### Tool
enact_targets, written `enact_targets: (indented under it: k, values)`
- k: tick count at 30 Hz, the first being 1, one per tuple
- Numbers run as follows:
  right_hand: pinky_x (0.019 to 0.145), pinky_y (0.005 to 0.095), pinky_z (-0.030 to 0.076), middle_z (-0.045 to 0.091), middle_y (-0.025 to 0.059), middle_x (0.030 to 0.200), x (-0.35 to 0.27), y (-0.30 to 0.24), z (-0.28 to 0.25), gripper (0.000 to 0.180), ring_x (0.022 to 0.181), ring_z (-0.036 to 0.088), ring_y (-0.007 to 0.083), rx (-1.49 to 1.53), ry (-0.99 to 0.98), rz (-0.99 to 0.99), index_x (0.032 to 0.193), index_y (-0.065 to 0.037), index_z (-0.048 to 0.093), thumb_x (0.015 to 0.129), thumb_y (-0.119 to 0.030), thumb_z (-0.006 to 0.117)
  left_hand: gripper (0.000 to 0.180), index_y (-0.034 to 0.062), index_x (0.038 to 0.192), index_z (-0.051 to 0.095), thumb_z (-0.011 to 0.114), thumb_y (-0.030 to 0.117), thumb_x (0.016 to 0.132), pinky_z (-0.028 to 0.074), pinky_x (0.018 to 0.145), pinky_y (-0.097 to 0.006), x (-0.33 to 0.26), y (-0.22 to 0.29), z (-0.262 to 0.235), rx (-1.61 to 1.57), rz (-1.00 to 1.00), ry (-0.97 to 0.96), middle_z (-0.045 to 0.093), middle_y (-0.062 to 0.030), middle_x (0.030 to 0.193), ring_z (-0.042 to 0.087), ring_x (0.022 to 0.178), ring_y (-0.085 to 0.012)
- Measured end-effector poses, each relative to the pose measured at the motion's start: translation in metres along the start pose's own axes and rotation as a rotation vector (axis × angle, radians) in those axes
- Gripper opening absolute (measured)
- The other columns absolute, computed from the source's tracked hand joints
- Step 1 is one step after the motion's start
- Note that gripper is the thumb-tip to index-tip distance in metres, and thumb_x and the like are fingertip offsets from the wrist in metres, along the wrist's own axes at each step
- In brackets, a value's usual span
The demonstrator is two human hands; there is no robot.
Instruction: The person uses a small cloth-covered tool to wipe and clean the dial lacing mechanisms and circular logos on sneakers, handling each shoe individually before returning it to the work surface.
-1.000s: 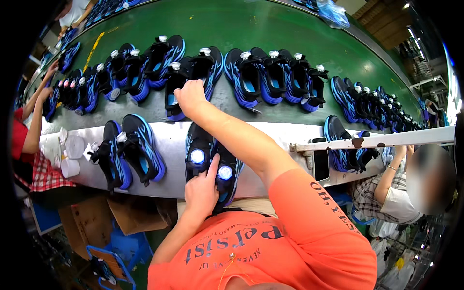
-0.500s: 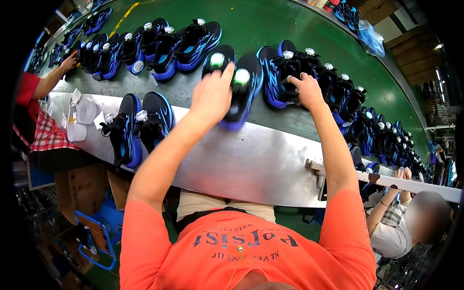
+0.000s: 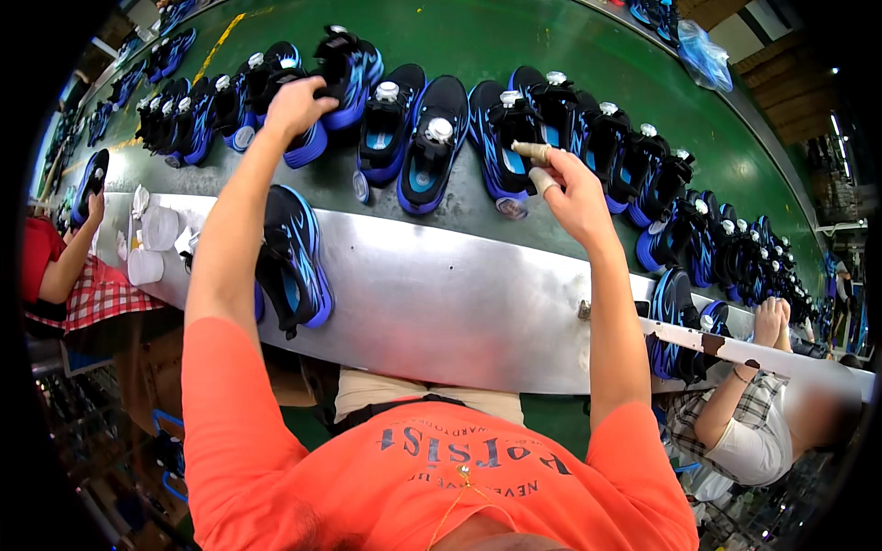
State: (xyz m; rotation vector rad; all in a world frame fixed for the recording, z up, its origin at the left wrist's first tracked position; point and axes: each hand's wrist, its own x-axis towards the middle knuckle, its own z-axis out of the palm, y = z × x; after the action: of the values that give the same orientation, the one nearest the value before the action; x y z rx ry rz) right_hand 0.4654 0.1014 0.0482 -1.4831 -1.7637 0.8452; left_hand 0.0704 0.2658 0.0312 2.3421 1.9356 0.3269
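Observation:
Black-and-blue sneakers with white round dials stand in a row along the green table. My left hand (image 3: pixel 299 107) reaches to the left part of the row, its bent fingers on a sneaker (image 3: pixel 347 81) that is tilted; part of the grip is hidden. Between my hands stand two sneakers, the left one (image 3: pixel 378 138) and the right one (image 3: pixel 424 158). My right hand (image 3: pixel 571 188) has pale covers on thumb and index finger. These are apart, over the opening of another sneaker (image 3: pixel 496 151), and nothing shows between them.
A metal ledge (image 3: pixel 441 312) runs along my side, with a sneaker (image 3: pixel 299 257) on it beside my left forearm. White tubs (image 3: pixel 161 228) stand at its left end. Co-workers sit at both sides; the left one's hand (image 3: pixel 95 207) holds a shoe. A white bar (image 3: pixel 763 354) crosses at right.
My left hand has left the middle pair and moved left to other sneakers. The middle pair stands upright in the row. My right hand has drawn slightly down. The left co-worker has lifted a shoe.

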Motion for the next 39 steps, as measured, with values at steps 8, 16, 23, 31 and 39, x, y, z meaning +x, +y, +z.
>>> enact_targets:
  k: [8, 16, 23, 31, 39]
  values:
    - [0.082, 0.0227, 0.045, 0.063, -0.0002, 0.101, -0.097, -0.004, 0.001, 0.034, 0.090, 0.055, 0.0072, 0.496, -0.107, 0.394, 0.127, -0.008, 0.061, 0.094, -0.005, 0.054, 0.031, -0.0017, 0.097, 0.066, 0.075, 0.019, 0.076, 0.049, 0.077, -0.033, -0.180, 0.123, -0.125, -0.395, 0.153, 0.176, 0.065, -0.0130, 0.086, 0.064, 0.084, -0.0255]
    - [0.084, 0.0246, 0.047, 0.063, 0.0013, 0.103, -0.195, 0.002, 0.000, 0.031, 0.091, 0.056, 0.0090, 0.495, -0.249, 0.412, 0.126, -0.005, 0.061, 0.096, -0.008, 0.052, 0.028, 0.0094, 0.096, 0.062, 0.074, 0.023, 0.075, 0.049, 0.065, -0.044, -0.323, 0.191, -0.016, -0.222, 0.270, -0.308, 0.056, -0.0146, 0.086, 0.060, 0.076, -0.0342]
    - [0.079, 0.0251, 0.047, 0.064, -0.0001, 0.101, -0.248, -0.056, -0.028, 0.031, 0.086, 0.056, 0.0094, 0.505, -0.435, 0.353, 0.121, -0.006, 0.063, 0.092, -0.003, 0.052, 0.059, 0.0061, 0.123, 0.054, 0.077, 0.021, 0.071, 0.042, 0.080, -0.040, -0.333, 0.240, -0.082, -0.253, 0.490, -0.181, 0.057, -0.0116, 0.100, 0.054, 0.094, -0.0301]
    - [0.059, 0.0303, 0.050, 0.065, 0.0102, 0.083, -0.254, -0.103, -0.031, 0.019, 0.061, 0.062, 0.0194, 0.615, -0.799, 0.384, 0.110, -0.003, 0.055, 0.092, -0.008, 0.052, 0.030, 0.0072, 0.098, 0.059, 0.068, 0.014, 0.070, 0.045, 0.057, -0.037, -0.336, 0.279, -0.044, -0.378, 0.792, -0.071, 0.056, -0.0039, 0.065, 0.058, 0.062, -0.0252]
    - [0.085, 0.0333, 0.051, 0.067, 0.0096, 0.101, -0.213, -0.055, -0.012, 0.049, 0.091, 0.065, 0.0228, 0.150, -0.433, -0.116, 0.130, -0.003, 0.051, 0.083, 0.006, 0.047, 0.049, -0.0007, 0.128, 0.048, 0.058, -0.002, 0.080, 0.044, 0.092, -0.043, -0.332, 0.266, -0.039, -0.561, 0.369, 0.006, 0.055, -0.0207, 0.115, 0.053, 0.107, -0.0388]
